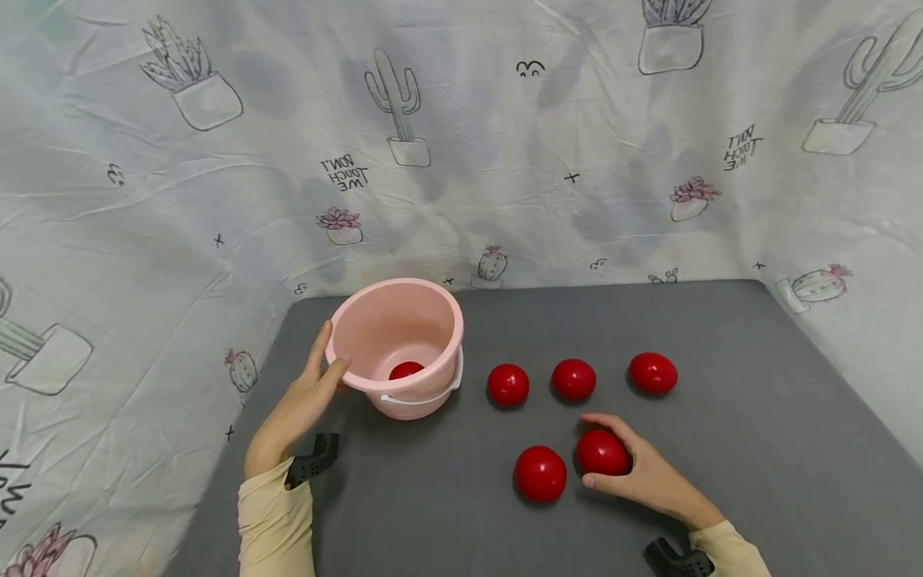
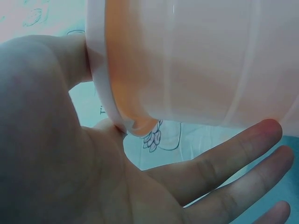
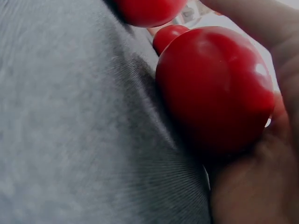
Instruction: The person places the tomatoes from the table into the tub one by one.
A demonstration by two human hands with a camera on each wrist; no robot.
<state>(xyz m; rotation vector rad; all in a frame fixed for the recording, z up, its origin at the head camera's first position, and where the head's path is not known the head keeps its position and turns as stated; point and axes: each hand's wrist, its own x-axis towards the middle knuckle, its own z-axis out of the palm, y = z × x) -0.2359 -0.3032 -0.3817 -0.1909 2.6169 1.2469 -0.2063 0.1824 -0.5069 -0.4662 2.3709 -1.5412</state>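
Right hand (image 1: 651, 478): thumb and fingers curled, part-open, round a glossy red ball (image 1: 602, 452). Second ball (image 1: 540, 474) just left of this grip; three more balls (image 1: 574, 380) beyond it. Left hand (image 1: 299, 409): pinches rim of pink bucket (image 1: 395, 324); one inside ball (image 1: 406, 370), right of that grip.

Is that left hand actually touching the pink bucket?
Touching: the head view shows the left hand gripping the pink bucket, with its thumb over the rim.
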